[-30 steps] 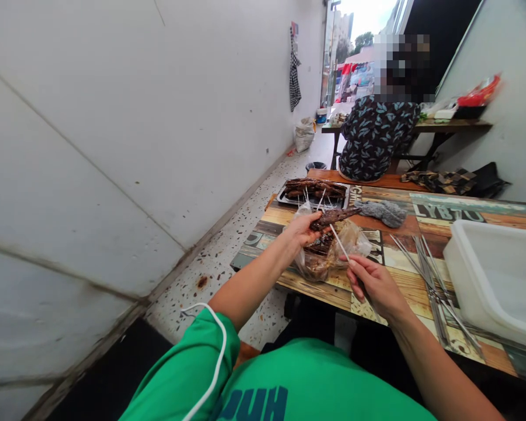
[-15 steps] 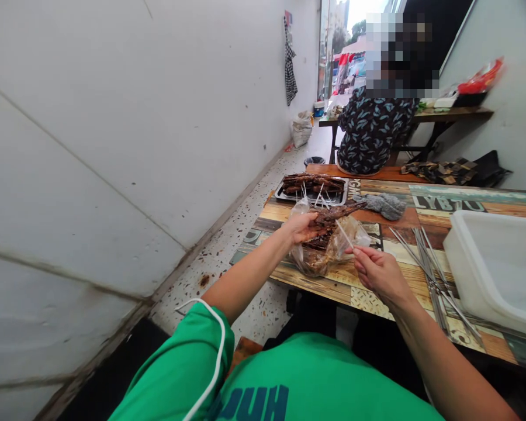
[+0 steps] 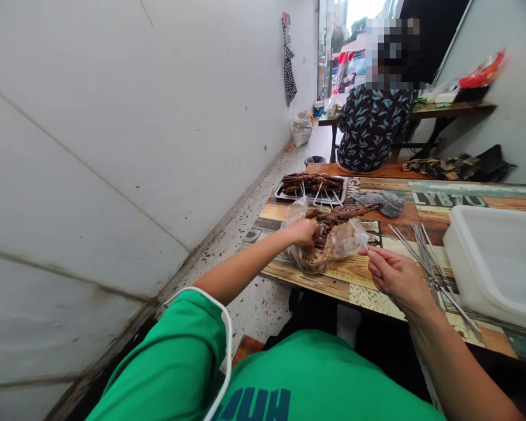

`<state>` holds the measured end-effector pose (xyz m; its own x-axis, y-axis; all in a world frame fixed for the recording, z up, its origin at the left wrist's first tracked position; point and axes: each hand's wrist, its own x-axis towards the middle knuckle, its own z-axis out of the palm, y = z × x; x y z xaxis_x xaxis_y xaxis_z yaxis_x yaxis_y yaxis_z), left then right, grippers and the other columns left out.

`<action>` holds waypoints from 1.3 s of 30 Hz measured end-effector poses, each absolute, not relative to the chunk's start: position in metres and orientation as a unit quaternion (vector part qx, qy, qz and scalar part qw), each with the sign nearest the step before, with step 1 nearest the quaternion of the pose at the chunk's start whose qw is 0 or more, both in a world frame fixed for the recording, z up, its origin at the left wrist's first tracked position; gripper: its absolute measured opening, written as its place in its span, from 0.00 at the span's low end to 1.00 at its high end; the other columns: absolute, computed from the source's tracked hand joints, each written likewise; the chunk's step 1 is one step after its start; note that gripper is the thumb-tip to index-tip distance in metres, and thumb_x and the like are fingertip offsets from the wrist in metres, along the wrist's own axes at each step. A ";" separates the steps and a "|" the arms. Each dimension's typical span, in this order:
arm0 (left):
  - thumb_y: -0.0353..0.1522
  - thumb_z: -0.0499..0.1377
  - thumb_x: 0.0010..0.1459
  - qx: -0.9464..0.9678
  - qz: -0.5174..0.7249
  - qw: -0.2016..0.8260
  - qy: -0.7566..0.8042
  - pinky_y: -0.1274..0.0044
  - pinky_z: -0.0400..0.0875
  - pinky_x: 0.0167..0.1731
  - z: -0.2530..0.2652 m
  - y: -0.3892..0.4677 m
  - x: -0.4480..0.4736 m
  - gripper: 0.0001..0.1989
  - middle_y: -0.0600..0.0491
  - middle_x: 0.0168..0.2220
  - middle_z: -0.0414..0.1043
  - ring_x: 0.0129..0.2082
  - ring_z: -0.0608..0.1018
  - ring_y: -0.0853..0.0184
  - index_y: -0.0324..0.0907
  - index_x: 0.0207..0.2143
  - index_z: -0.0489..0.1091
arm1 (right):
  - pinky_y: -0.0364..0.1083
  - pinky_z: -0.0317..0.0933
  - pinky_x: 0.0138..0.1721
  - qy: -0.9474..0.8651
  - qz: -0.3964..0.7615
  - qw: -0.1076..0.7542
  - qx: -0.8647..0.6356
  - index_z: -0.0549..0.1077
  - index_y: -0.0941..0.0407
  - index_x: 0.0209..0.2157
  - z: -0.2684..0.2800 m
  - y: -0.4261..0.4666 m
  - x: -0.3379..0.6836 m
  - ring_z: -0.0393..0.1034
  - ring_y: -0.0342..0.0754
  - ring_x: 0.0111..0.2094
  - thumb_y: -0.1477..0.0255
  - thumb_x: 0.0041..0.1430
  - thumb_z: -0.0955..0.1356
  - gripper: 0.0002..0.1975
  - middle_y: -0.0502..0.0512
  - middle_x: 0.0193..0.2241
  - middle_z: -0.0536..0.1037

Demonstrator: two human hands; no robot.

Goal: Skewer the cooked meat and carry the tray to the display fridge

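Observation:
A clear plastic bag (image 3: 344, 242) lies opened on the table, with dark brown, glossy pieces of meat (image 3: 326, 225) in it. One long piece sticks out over the bag's far right side. My left hand (image 3: 304, 232) reaches into the bag from the left, its fingers curled down among the meat; what they grip is hidden. To the right of the bag, my right hand (image 3: 392, 275) is closed in a pinch on the end of a thin pale skewer (image 3: 363, 235), whose other end points up and left towards the meat.
Behind the bag stands a metal tray (image 3: 313, 199) of skewered brown meat, with a grey cloth glove (image 3: 383, 203) beside it. Several metal skewers (image 3: 432, 263) lie to the right, by a white plastic tub (image 3: 469, 257). A person (image 3: 370, 126) sits beyond, back towards me.
My left hand has turned and gone down into the bag, off the meat piece it held up. My right hand has drawn back slightly to the right with the skewer.

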<state>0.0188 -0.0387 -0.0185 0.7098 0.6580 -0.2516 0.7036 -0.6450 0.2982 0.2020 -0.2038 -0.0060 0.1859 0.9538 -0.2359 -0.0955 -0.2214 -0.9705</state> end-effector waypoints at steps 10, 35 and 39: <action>0.31 0.64 0.47 0.944 -0.031 0.186 0.271 0.78 0.67 0.35 -0.045 -0.036 0.037 0.14 0.48 0.35 0.78 0.35 0.77 0.63 0.39 0.39 0.78 | 0.37 0.37 0.14 -0.368 0.519 0.506 -0.582 0.71 0.61 0.38 -0.004 -0.206 0.203 0.46 0.33 0.11 0.47 0.36 0.74 0.35 0.38 0.13 0.56; 0.35 0.60 0.53 0.897 0.064 0.217 0.381 0.78 0.68 0.37 -0.048 -0.025 0.054 0.12 0.49 0.33 0.79 0.35 0.77 0.63 0.39 0.37 0.80 | 0.37 0.36 0.14 -0.370 0.512 0.506 -0.587 0.72 0.61 0.39 -0.004 -0.206 0.211 0.46 0.32 0.11 0.48 0.39 0.75 0.34 0.38 0.14 0.56; 0.34 0.63 0.49 0.781 0.072 0.335 0.522 0.76 0.70 0.35 -0.051 -0.004 0.041 0.09 0.51 0.30 0.77 0.33 0.77 0.63 0.39 0.31 0.79 | 0.38 0.36 0.14 -0.369 0.510 0.505 -0.591 0.72 0.62 0.39 -0.005 -0.207 0.211 0.46 0.32 0.11 0.48 0.39 0.74 0.34 0.39 0.14 0.56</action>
